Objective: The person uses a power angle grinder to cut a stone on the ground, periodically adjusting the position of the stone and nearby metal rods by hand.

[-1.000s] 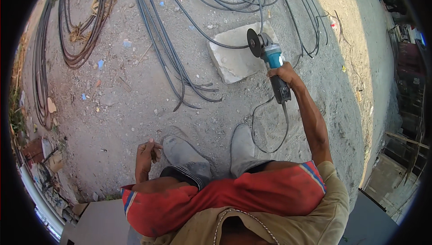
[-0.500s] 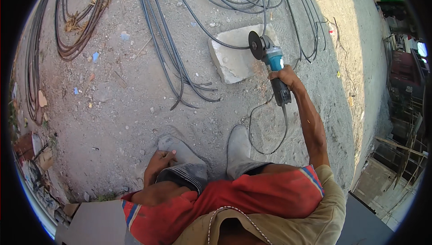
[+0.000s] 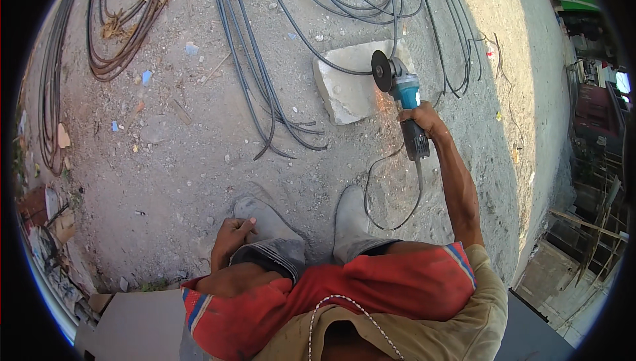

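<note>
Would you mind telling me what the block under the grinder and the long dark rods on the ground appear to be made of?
The block looks like concrete: pale grey, rough, chipped edges. The rods seem to be steel bar: thin, dark and dull; orange sparks show beside the angle grinder held in the right hand.

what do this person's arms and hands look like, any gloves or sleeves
Both hands are bare: no gloves on the left hand or the right hand, and no watch or ring that I can make out. The forearms are bare too. Short red sleeves end high on the arms, each edged with a blue and white striped cuff. A tan garment covers the chest below them.
</note>
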`<state>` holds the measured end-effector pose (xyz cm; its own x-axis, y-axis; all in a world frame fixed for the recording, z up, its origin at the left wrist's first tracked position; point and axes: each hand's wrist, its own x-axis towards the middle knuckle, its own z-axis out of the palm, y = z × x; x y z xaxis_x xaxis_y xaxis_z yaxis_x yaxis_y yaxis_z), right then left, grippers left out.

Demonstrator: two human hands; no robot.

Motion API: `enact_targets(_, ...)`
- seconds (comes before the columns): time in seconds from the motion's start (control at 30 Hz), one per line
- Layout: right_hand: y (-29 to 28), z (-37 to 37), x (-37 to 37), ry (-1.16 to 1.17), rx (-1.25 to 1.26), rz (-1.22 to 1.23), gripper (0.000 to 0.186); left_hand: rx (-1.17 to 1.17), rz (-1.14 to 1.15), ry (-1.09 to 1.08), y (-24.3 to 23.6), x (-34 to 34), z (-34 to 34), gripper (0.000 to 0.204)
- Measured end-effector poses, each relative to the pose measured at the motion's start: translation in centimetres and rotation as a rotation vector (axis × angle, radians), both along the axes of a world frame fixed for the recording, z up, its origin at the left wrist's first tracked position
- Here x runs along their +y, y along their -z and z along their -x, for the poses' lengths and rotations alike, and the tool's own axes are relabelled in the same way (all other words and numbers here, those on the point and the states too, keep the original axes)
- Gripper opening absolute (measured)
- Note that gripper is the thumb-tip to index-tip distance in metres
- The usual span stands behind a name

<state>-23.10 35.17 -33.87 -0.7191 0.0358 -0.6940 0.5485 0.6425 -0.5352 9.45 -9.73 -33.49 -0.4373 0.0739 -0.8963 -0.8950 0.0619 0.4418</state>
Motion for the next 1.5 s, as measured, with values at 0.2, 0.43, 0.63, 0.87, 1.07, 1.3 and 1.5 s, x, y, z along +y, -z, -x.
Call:
enact_targets(0.2,-0.1,-0.5,1.2,-0.017,-0.016,-0.026,0.020,0.052,0.036,0.042,-0.4,0.2,0.6,0.038)
enact_targets(0.43,-0.2,-0.9,1.1,-0.038,-0.035,-0.068,0.024,0.041,-0.027,0.011,1.1,-0.4,-0.6,0.037)
enact_targets(0.63,-0.3,-1.8,1.1,-0.019,-0.065,-0.048,0.027,0.062,-0.033,0.056,2.0,0.2,-1.9,0.038)
enact_targets(0.87,0.9,-2.5,2.5,-0.045,-0.017,-0.069,0.030,-0.005,-0.020,0.082,1.1,1.3,-1.1,0.036)
enact_targets(1.07,-0.7,-2.4,0.8,-0.023,0.004,-0.033,0.030,0.187,-0.050,0.324,-3.2,0.2,7.2,0.033)
enact_targets(1.3,-4.3,-4.6,0.0,0.265,0.104,0.312,0.023,0.610,0.048,1.171,-12.2,8.4,22.2,0.055)
enact_targets(1.5,-9.2,-7.9,1.0,0.384,0.330,0.393,0.028,0.823,0.007,0.991,-5.1,27.6,22.9,0.083)
